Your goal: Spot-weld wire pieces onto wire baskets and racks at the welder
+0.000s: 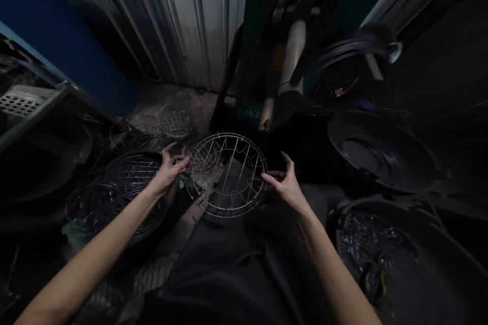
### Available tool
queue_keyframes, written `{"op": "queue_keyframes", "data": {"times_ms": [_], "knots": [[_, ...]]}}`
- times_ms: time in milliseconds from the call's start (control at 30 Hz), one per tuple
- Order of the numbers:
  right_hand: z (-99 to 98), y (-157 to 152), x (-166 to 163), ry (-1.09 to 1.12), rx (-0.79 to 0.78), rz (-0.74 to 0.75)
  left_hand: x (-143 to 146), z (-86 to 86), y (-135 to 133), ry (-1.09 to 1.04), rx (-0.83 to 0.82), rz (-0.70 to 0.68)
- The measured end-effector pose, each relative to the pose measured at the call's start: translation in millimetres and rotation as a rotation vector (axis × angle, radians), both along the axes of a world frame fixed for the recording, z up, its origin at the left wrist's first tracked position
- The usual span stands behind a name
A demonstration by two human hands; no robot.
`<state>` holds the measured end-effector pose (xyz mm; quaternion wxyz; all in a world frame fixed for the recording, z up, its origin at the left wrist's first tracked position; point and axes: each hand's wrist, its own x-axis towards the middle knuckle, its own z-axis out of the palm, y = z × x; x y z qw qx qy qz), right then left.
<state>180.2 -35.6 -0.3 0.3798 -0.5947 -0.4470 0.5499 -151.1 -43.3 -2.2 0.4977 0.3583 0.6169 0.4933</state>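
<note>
A round wire rack (229,175) with several straight bars across it is held level above my lap, over a dark apron (229,259). My left hand (168,172) pinches its left rim between thumb and fingers. On the opposite side, my right hand (284,180) grips the right rim, its fingertips darkened. Left of the rack, more round wire racks (129,183) lie heaped in a tub beside my left forearm.
Loose wire rings (175,121) lie on the floor ahead. A machine with a pale cylinder (293,53) stands in front. To the right are a dark basin (381,152) and another basin (415,284) with small metal pieces (369,238). Corrugated metal (179,20) forms the back wall.
</note>
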Motion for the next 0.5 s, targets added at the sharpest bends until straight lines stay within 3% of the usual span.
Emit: {"op": "queue_keyframes", "data": {"times_ms": [100,200,300,400,500], "knots": [[-29.6,-27,-4,0.144,-0.107,-0.026,-12,-7.4,-22,-0.24,-0.169,0.057],[-67.6,-61,-1,0.257,-0.199,-0.05,-14,-22.7,-56,-0.428,-0.41,-0.012],[-98.7,-87,9,0.311,-0.255,-0.078,-7,-39.5,-90,-0.491,-0.524,-0.046],[-111.3,-95,17,0.326,-0.278,-0.069,3,-45.0,-110,-0.524,-0.547,-0.071],[-110.9,-92,16,0.341,-0.284,-0.037,10,-34.6,-113,-0.536,-0.521,-0.094]]}}
